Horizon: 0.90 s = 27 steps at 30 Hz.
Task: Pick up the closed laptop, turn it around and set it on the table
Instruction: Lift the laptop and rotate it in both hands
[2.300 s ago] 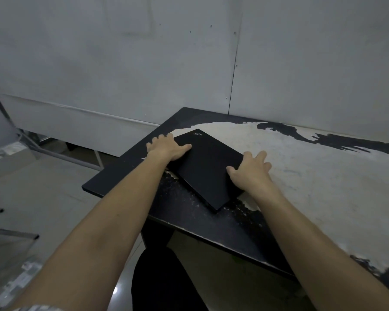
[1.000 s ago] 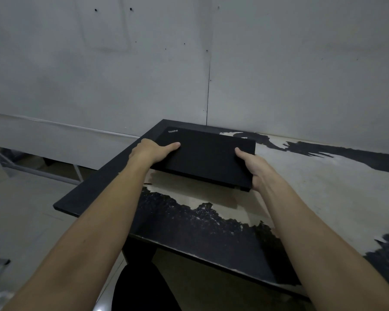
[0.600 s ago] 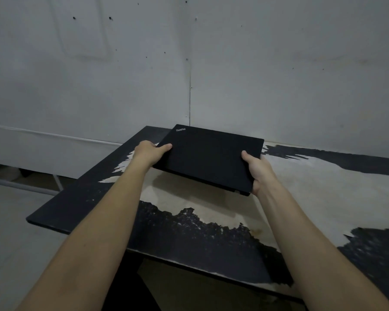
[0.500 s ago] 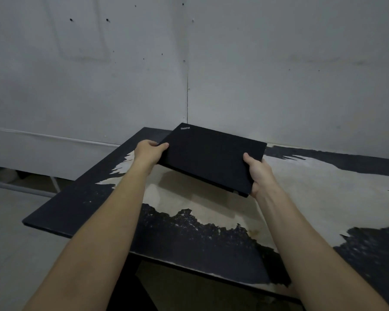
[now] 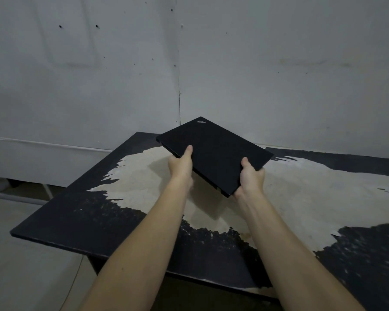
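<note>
While the closed laptop (image 5: 213,153) hangs tilted above the table (image 5: 81,221), left hand (image 5: 182,163) and right hand (image 5: 250,177) clasp its edges.

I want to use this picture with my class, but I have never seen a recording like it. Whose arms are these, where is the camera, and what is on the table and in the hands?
There is no machine here. A person wears a wide-angle camera on the head, looking forward and down, so the two bare arms reaching in from the bottom are the wearer's own. The left hand and right hand grip a closed black laptop by its near edges, thumbs on top. The laptop is held tilted in the air above the table, not resting on it. The table is black with a large worn pale patch. Nothing else shows on it. Behind stands a plain grey wall.
</note>
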{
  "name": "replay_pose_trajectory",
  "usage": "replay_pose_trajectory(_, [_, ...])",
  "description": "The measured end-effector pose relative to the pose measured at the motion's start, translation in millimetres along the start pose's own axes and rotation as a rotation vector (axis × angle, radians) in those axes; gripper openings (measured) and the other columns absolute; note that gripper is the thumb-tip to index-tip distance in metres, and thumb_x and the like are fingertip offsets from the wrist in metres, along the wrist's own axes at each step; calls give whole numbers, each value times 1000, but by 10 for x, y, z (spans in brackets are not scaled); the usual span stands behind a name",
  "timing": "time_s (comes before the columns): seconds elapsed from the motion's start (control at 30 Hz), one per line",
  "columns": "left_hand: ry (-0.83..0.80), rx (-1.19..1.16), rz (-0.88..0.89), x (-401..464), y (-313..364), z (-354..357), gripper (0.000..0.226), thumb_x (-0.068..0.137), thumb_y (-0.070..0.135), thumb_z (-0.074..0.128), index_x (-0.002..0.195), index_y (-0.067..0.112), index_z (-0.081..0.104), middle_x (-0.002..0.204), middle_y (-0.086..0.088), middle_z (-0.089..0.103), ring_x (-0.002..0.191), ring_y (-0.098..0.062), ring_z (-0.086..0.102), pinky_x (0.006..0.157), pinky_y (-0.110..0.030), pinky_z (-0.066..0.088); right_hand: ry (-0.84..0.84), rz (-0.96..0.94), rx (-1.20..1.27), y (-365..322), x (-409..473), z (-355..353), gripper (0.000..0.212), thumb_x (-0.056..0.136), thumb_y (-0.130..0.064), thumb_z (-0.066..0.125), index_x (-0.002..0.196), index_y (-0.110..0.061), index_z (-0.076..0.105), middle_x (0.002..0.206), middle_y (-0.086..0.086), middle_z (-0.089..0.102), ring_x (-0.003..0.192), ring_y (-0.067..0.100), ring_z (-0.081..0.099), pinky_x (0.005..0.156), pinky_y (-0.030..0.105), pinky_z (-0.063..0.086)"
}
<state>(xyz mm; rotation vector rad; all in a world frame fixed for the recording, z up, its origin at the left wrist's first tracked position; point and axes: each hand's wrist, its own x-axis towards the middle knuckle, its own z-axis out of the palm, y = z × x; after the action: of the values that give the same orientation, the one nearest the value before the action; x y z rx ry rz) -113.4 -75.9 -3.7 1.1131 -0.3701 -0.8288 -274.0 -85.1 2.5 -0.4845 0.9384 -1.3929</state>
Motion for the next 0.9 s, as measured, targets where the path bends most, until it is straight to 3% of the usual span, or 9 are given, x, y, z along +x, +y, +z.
replay_pose_trajectory(0.17, [-10,-86,-44,-159,-111,199,46,91,35,71,131,19,54,121,-1,69,107,-25,68,96,-47,57,10,-41,12,17,30,-65,26,98,-19,67,119,-20,52,123,7,68,104,31,71,87,60,60])
replay_pose_trajectory(0.3, [18,-77,-30,-125,-105,222,30,96,30,64,122,18,58,119,-3,71,104,-25,70,96,-48,58,-87,-91,-24,-106,68,-137,33,95,-15,68,126,-16,56,120,6,73,102,27,74,88,50,62])
replay_pose_trajectory(0.43, [-47,-98,-51,-73,38,205,22,97,24,64,117,17,63,117,-9,74,97,-27,73,84,-46,63,-215,-56,-150,-325,135,-288,23,94,-26,66,117,-21,67,96,-3,80,79,16,77,59,32,61])
replay_pose_trajectory(0.5, [-92,-76,-54,-58,119,166,29,96,24,65,124,14,62,115,-10,75,97,-29,74,78,-46,64,-237,-26,-185,-453,217,-441,32,95,-45,60,110,-19,72,89,-3,80,76,18,76,62,36,61])
replay_pose_trajectory(0.57, [-130,-31,-62,-62,193,127,29,95,26,67,121,13,65,109,-10,79,91,-29,77,69,-44,65,-258,10,-215,-596,331,-604,58,94,-63,50,109,-13,76,97,5,81,86,25,78,72,40,62])
replay_pose_trajectory(0.63, [-175,5,-104,-81,265,98,24,94,27,69,114,13,70,96,-7,82,81,-27,79,57,-40,64,-288,44,-284,-735,425,-725,79,93,-71,42,117,-3,74,111,15,79,98,30,76,77,40,61])
replay_pose_trajectory(0.73, [-248,57,-205,-111,326,82,22,94,30,70,109,13,72,87,-7,82,73,-26,78,49,-39,62,-324,86,-411,-948,560,-764,88,90,-76,43,122,2,68,117,20,75,103,34,73,80,41,59])
replay_pose_trajectory(0.8, [-291,102,-255,-128,334,79,26,93,31,70,109,11,72,87,-9,82,72,-26,79,49,-38,61,-360,114,-523,-1105,627,-699,89,88,-77,45,125,1,67,114,19,74,96,34,72,79,42,55])
replay_pose_trajectory(0.9, [-351,159,-288,-150,291,74,28,92,32,71,110,10,73,87,-10,82,72,-27,79,49,-38,61,-398,119,-641,-1289,691,-541,84,88,-73,49,123,1,68,97,15,74,72,25,70,61,33,56])
